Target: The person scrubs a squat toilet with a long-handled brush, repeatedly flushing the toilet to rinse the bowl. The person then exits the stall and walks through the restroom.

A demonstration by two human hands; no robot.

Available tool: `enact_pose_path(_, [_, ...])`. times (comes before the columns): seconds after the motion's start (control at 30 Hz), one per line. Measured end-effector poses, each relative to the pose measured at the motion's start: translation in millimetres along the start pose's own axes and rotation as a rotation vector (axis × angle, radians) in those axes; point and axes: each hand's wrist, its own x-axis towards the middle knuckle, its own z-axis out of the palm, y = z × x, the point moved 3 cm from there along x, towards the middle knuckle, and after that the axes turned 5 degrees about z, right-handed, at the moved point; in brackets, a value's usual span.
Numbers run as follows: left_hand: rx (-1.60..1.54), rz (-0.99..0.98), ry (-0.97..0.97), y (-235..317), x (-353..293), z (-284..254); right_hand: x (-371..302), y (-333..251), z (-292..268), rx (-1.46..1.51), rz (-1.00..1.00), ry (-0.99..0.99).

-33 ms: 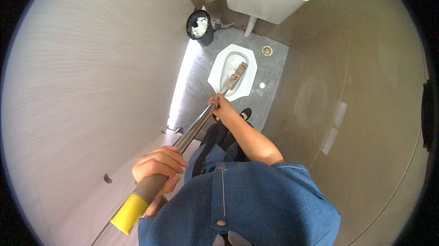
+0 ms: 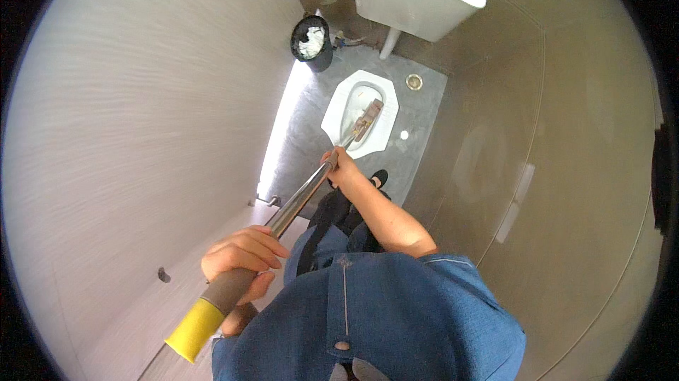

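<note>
Grey floor (image 2: 419, 116) surrounds a squat toilet (image 2: 389, 116); both hands (image 2: 242, 257) (image 2: 342, 165) clasp a pole (image 2: 301, 201) slanting up and right toward it.

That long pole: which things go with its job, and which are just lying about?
In use:
- long pole, in left hand and right hand
- its brown head
- squat toilet

Just there:
- black bin
- white cistern
- round floor drain

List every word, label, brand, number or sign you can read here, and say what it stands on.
No text can be read.
Squat toilet: a tiny mark inside, too small to tell whether it is lettering.
Yellow-ended pole, cistern and waste bin: no lettering visible.
</note>
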Motion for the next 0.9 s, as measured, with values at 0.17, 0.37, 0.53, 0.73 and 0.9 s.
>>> enact_pose_path(0.17, [0.045,-0.099,0.214,-29.8,28.5,16.2,-14.6,-3.4,27.5,-0.026,-0.061,0.059])
enact_pose_path(0.37, [0.42,-0.658,0.335,-84.7,36.2,57.7,-43.7,-10.8,52.3,0.012,-0.063,0.19])
enact_pose_path(0.53, [0.448,-0.67,0.306,-131.2,10.2,45.9,-52.7,8.5,76.7,-0.25,-0.216,0.188])
enact_pose_path(0.73, [-0.022,-0.459,0.663,-203.2,56.1,62.2,-52.6,9.6,91.1,-0.456,-0.071,0.171])
enact_pose_path(0.9, [-0.11,-0.227,0.787,-218.6,96.3,50.0,-66.5,-33.0,107.2,-0.933,0.415,-0.183])
